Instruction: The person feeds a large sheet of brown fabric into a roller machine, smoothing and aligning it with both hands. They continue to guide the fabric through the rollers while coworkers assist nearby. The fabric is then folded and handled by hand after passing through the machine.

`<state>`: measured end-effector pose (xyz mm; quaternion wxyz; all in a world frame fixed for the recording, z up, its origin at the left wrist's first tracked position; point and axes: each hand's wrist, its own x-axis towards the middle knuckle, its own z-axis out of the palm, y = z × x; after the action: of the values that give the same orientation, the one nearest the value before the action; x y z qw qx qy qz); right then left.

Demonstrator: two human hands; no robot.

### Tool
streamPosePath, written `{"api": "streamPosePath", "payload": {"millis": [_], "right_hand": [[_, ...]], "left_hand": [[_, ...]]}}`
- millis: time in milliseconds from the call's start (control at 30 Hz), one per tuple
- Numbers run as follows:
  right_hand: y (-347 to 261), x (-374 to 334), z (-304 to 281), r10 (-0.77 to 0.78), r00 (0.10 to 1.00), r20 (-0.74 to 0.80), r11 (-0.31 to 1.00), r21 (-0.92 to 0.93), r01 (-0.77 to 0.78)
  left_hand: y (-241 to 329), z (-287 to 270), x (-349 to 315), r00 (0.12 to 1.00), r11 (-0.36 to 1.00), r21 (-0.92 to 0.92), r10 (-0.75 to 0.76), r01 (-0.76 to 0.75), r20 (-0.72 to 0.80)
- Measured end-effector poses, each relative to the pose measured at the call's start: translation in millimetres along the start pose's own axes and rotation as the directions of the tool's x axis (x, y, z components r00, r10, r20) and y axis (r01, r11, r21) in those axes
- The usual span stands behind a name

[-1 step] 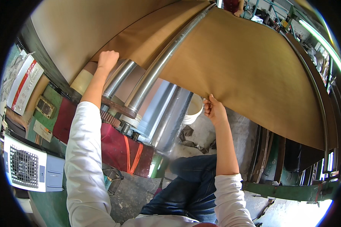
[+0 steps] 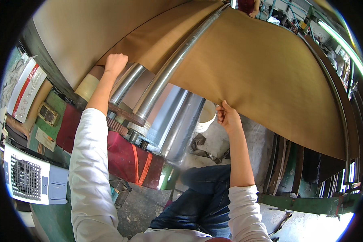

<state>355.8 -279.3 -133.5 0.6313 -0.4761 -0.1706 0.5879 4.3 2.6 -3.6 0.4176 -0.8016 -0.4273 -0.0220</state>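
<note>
My right hand (image 2: 228,117) pinches the lower edge of the wide, smooth brown paper sheet (image 2: 262,68) that curves over the long shiny steel roller (image 2: 169,72). My left hand (image 2: 115,64) is closed on the sheet's left edge. Nothing has moved since before. A white bucket (image 2: 205,117) stands below.

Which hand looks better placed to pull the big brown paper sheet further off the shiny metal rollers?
Probably the right hand: it pinches the free lower edge of the brown paper sheet and has open space below. The left hand rests at the sheet's far corner, hemmed in by the shiny metal rollers.
</note>
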Motion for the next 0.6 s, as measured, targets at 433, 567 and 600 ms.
{"api": "streamPosePath", "payload": {"millis": [433, 567, 600], "right_hand": [[-13.6, -8.4, -6.8, -0.08, 0.953, -0.291, 0.975, 0.174, 0.135], [-12.1, -0.9, -27.9, -0.111, 0.934, -0.338, 0.938, 0.274, 0.211], [-11.8, -1.6, -25.7, -0.106, 0.94, -0.324, 0.943, 0.266, 0.198]], "left_hand": [[-6.4, 15.7, 0.8, 0.987, 0.993, 0.075, -0.097, 0.088, 0.128], [-9.3, 16.3, 0.1, 0.981, 0.991, 0.085, -0.117, 0.105, 0.155], [-10.8, 17.6, -1.6, 0.98, 0.99, 0.087, -0.119, 0.106, 0.158]]}}
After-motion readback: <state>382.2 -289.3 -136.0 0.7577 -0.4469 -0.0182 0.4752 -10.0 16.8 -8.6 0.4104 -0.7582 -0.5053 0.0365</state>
